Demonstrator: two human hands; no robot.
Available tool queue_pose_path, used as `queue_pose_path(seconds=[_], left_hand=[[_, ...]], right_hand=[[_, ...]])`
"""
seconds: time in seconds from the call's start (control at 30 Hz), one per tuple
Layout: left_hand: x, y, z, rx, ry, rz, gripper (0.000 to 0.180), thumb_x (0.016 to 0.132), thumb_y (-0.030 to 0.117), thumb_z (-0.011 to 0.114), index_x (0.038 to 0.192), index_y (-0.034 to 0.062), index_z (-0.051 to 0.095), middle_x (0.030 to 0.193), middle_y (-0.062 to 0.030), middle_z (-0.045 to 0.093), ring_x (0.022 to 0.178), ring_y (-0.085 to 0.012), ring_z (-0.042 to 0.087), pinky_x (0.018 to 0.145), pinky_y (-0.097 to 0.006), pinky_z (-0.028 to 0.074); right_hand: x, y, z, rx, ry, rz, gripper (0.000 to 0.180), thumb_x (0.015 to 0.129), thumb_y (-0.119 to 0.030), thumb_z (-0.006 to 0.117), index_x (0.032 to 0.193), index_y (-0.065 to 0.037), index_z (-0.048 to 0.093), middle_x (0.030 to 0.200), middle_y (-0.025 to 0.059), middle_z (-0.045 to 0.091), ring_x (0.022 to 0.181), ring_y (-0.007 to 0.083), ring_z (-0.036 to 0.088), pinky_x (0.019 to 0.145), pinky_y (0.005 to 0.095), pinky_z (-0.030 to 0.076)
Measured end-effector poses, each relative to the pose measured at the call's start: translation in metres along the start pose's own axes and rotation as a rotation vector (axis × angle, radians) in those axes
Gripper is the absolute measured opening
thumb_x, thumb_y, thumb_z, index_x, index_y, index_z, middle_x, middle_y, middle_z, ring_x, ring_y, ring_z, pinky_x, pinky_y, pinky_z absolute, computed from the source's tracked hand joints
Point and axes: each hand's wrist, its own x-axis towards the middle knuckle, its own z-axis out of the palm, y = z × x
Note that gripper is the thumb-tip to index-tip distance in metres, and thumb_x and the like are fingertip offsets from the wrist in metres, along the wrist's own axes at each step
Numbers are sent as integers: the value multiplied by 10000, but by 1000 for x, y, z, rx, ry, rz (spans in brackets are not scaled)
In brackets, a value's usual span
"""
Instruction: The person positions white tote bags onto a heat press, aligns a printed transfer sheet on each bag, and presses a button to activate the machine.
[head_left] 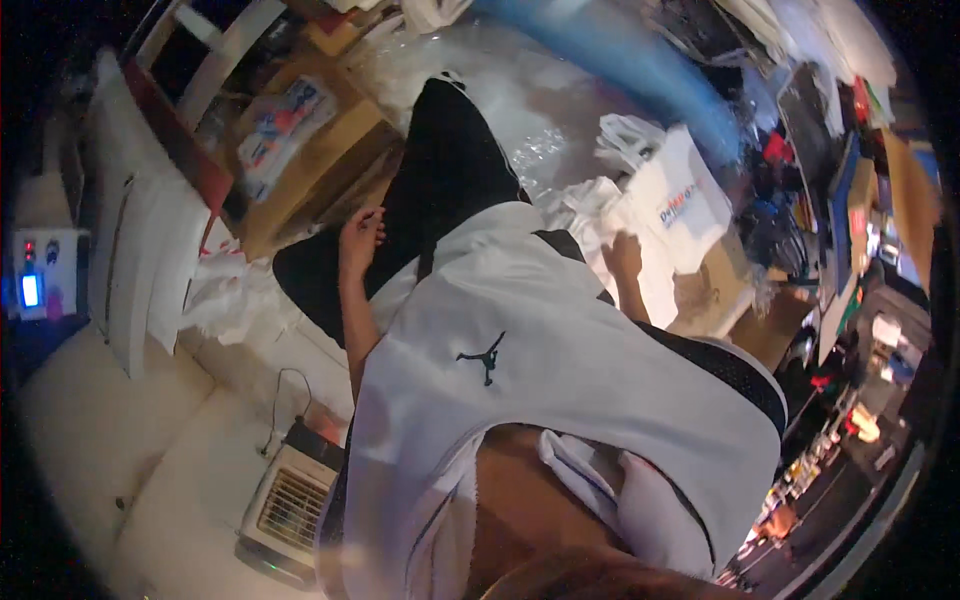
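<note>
My left hand [361,241] hangs beside my black-clad leg [440,160], over the dark cloth. Its fingers are curled in, and nothing shows in them. To the right, my right hand [624,257] is lowered against crumpled white plastic [650,262]. Its fingers are dim and blurred, so whether they grip the plastic cannot be made out. Just beyond that hand stands a white plastic carrier bag [682,190] with coloured print and its handles up.
An open cardboard box [310,165] with a printed plastic bag [285,135] on it stands at the left. A small heater-like appliance [295,505] sits at lower left. Clear plastic wrap [540,110] and a blue roll [620,60] lie ahead. Cluttered shelves [850,230] line the right.
</note>
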Motion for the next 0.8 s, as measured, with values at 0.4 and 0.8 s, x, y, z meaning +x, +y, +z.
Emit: queue_pose_path(seconds=[0.4, 0.8], left_hand=[[-5, 33, 11, 31, -102, 96, 291, 1018, 303, 562, 1185, 88, 666, 917, -41, 661, 783, -115, 605, 713, -262, 497], [-38, 257, 153, -822, -1335, -385, 791, 978, 666, 347, 1317, -19, 552, 1204, -190, 661, 1151, -331, 627, 1020, -418, 471]], right_hand=[[54, -25, -56, 157, 389, 100, 278, 928, -225, 531, 1166, -99, 604, 952, 207, 576, 879, 417, 604, 775, 514, 514], [69, -196, -407, 1699, 944, -464, 350, 1009, -232, 531, 1230, 18, 633, 1214, 153, 648, 1065, 238, 628, 815, 343, 510]])
